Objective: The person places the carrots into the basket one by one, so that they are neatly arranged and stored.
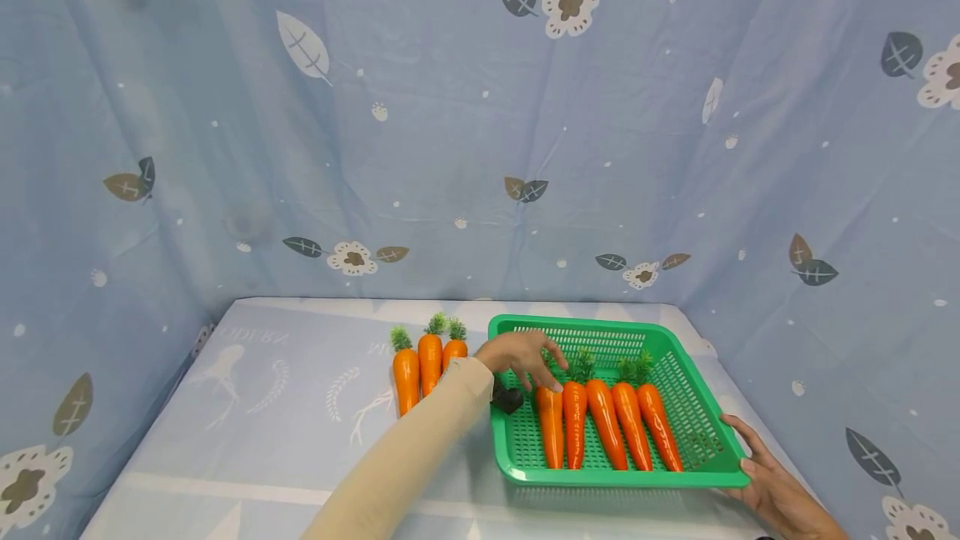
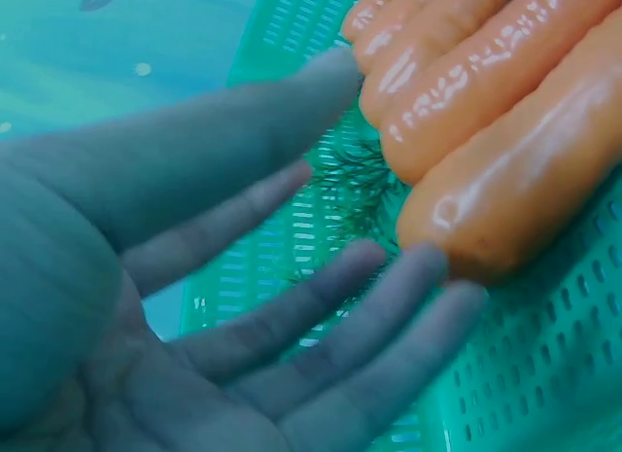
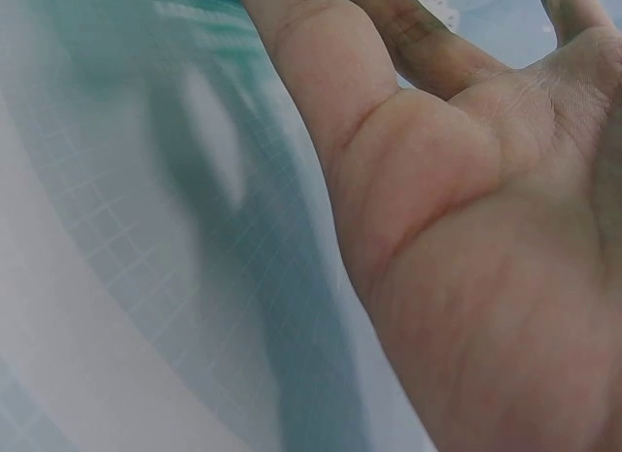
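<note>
A green plastic basket [image 1: 600, 477] holds several orange carrots [image 1: 606, 423] with green leafy tops, side by side. My left hand [image 1: 522, 357] hovers over its left part, close to the leftmost carrot [image 1: 551, 432]. In the left wrist view its fingers [image 2: 321, 316] are spread and nearly straight, fingertips right at a carrot's thick end [image 2: 486, 214], with nothing between fingers and thumb. At the front right corner, my right hand [image 1: 772, 477] grips the basket's rim. The right wrist view shows mostly its palm [image 3: 466, 209]; the fingertips are out of sight there.
Left of the basket, 3 more carrots [image 1: 407, 377] lie on the pale printed tablecloth [image 1: 247, 415], partly covered by my left sleeve. A black wrist device [image 1: 507, 397] overlaps the basket's left wall. Blue patterned curtains [image 1: 450, 107] enclose the table's back and sides.
</note>
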Available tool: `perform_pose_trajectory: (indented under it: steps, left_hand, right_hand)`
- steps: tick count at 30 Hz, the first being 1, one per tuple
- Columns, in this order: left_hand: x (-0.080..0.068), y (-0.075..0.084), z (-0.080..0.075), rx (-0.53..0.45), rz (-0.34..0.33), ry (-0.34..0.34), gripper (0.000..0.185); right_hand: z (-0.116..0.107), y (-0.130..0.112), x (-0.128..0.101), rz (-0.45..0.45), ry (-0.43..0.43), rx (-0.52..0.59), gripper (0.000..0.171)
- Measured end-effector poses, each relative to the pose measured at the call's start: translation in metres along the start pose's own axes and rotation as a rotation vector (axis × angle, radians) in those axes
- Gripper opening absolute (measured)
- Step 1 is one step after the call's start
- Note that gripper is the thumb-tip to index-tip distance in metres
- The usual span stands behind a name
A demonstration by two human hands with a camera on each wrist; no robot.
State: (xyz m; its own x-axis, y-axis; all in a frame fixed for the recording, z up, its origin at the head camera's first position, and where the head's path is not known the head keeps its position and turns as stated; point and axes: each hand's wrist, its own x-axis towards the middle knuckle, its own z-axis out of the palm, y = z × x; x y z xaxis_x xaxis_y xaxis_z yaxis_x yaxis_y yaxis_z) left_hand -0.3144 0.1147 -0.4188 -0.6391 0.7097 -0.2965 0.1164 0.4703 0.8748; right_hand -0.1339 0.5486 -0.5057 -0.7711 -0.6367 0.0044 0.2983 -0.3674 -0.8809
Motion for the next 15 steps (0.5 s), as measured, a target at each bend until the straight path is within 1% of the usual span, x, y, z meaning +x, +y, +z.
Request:
perform_pose_trajectory:
  steps: [3, 7, 10, 15]
  left_hand:
    - [0.0, -0.004, -0.007, -0.074, 0.076, -0.033, 0.043]
    - [-0.002, -0.007, -0.016, -0.144, 0.151, -0.046, 0.041]
    - [-0.008, -0.007, -0.023, -0.162, 0.19, -0.024, 0.037]
    - [-0.025, -0.007, -0.039, -0.169, 0.248, 0.032, 0.032]
  right_hand:
    - [0.0, -0.001, -0.001, 0.017, 0.023, -0.01, 0.065]
    - [0.002, -0.001, -0.001, 0.055, 0.103, -0.049, 0.06]
    - [0.003, -0.002, -0.001, 0.071, 0.14, -0.075, 0.057]
    - [0.003, -0.003, 0.0, 0.079, 0.136, -0.074, 0.057]
